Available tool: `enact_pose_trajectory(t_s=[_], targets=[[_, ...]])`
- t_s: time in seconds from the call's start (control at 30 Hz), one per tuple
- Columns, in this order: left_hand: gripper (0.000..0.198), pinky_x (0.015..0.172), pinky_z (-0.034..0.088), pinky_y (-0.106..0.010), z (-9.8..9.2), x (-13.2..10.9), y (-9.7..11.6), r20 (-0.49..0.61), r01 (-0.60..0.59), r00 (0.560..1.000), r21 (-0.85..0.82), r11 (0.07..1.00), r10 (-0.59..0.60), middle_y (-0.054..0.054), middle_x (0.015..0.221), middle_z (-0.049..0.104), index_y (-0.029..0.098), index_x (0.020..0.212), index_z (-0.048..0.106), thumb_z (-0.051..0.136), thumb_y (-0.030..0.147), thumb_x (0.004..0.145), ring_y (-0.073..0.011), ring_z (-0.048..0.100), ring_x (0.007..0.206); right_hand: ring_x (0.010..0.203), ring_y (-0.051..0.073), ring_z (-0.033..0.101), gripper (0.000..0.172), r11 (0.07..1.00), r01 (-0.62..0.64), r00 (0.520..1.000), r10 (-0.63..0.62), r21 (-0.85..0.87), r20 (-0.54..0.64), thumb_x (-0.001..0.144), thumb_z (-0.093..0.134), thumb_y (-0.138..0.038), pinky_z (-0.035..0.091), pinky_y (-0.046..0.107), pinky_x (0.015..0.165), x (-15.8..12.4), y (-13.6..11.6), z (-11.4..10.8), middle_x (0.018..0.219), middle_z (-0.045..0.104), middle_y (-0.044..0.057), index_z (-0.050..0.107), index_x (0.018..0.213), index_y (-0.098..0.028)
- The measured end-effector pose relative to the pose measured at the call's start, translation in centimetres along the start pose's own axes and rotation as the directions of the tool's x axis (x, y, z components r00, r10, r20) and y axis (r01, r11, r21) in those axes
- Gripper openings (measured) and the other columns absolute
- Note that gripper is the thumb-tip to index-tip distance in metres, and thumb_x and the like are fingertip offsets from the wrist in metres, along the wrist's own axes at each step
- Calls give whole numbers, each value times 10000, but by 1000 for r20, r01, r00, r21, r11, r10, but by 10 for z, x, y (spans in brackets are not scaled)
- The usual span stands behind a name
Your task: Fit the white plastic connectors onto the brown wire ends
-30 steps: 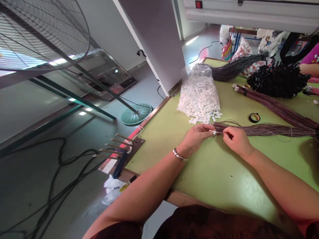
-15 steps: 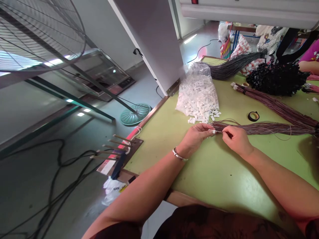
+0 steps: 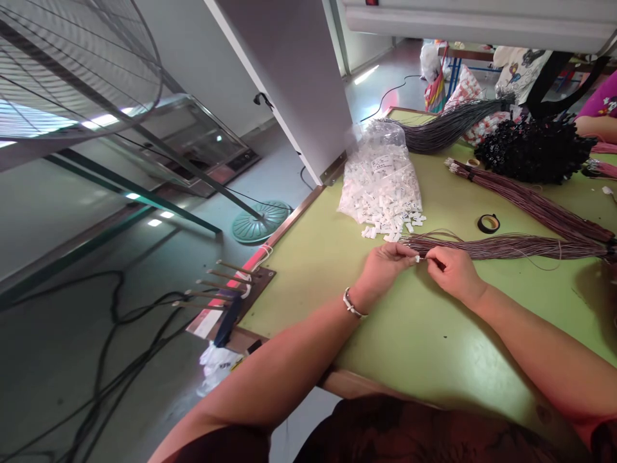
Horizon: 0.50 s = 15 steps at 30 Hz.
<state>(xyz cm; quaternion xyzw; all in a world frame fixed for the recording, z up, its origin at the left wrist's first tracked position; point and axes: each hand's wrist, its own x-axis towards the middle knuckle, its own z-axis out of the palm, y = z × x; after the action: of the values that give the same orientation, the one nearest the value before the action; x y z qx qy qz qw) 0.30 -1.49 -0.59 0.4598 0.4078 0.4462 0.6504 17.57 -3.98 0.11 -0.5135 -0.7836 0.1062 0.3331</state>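
The green table (image 3: 434, 347) carries everything within arm's reach, with a standing fan (image 3: 72, 64) off its left edge. At the back lie a grey wire bundle (image 3: 443, 128) and a black pile (image 3: 535, 151), well apart from the hands, which reads as stock set aside. Nearer, a clear bag of white connectors (image 3: 380, 183) slumps open towards the person, with loose pieces spilled at its mouth just beside the work, probably so one can be picked up without digging. The brown wire bundle (image 3: 506, 245) lies lengthwise across the table with its ends pointing at the hands, so that a strand can be drawn off it. A second brown bundle (image 3: 530, 202) lies behind it, and a tape roll (image 3: 488, 223) sits flat between the two.

The left hand (image 3: 383, 267), with a bracelet (image 3: 353, 305) at the wrist, is curled in, thumb and forefinger pinched on a small white connector (image 3: 416, 258) held just above the table. The right hand (image 3: 450, 273) faces it, fingers closed in a fine pinch on a single wire (image 3: 426, 258) whose tip meets the connector. The two hands almost touch, and both forearms rest low over the table, likely for steadiness.
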Motion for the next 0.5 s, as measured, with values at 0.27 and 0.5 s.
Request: enact_pose_trajectory(t_s=[0.27, 0.5], targets=[[177, 793, 492, -312, 1, 1, 7, 55, 16, 998, -67, 998, -12, -35, 760, 707, 142, 677, 683, 804, 201, 561, -142, 625, 743, 523, 114, 493, 126, 988, -52, 999, 53, 147, -3, 791, 500, -172, 368, 236, 537, 3, -1, 0, 592, 588, -17, 577, 696, -205], [53, 797, 490, -322, 9, -1, 4, 4, -79, 997, 142, 987, 79, -34, 738, 696, 154, 664, 707, 726, 161, 616, -161, 618, 741, 552, 138, 505, 143, 998, 14, 1000, -13, -69, 10, 797, 479, -175, 333, 258, 546, -2, -1, 8, 600, 583, 14, 527, 664, -198]])
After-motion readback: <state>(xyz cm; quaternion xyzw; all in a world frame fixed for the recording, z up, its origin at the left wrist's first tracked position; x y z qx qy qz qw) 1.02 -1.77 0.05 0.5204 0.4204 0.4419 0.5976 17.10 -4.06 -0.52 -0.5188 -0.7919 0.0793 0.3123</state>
